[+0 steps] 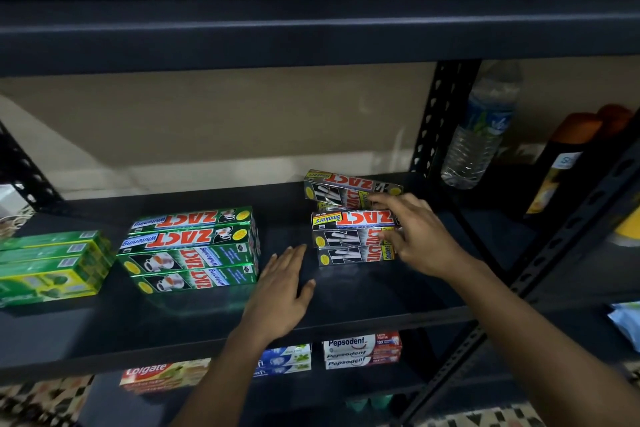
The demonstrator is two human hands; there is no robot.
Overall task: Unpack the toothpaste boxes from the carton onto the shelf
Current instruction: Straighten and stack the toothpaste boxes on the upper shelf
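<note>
A: Toothpaste boxes all along the dark shelf here. Right of centre, the black ZACT boxes, yellow "Smokers" tag readable, lettering upside down to us.

B: Count them?

A: The front stack shows three faces, and one more black box lies behind it, tilted, one end lifted. Long axes run left to right across the frame.

B: And the hands?

A: Right hand is on the right end of the front stack, fingers spread along the boxes and touching them; whether it actually clamps one, I cannot tell. Left hand lies flat on the bare shelf at centre, fingers apart, holding nothing.

B: Left of that?

A: Green ZACT "Whitening" boxes, four faces showing, coffee cups printed on them, also lying left to right. Far left, a green-and-yellow pack, label too blurred to read.

B: Below?

A: Lower shelf: Colgate at left, Pepsodent, three names visible, stacked. Upper right, a water bottle stands by the shelf post.
</note>
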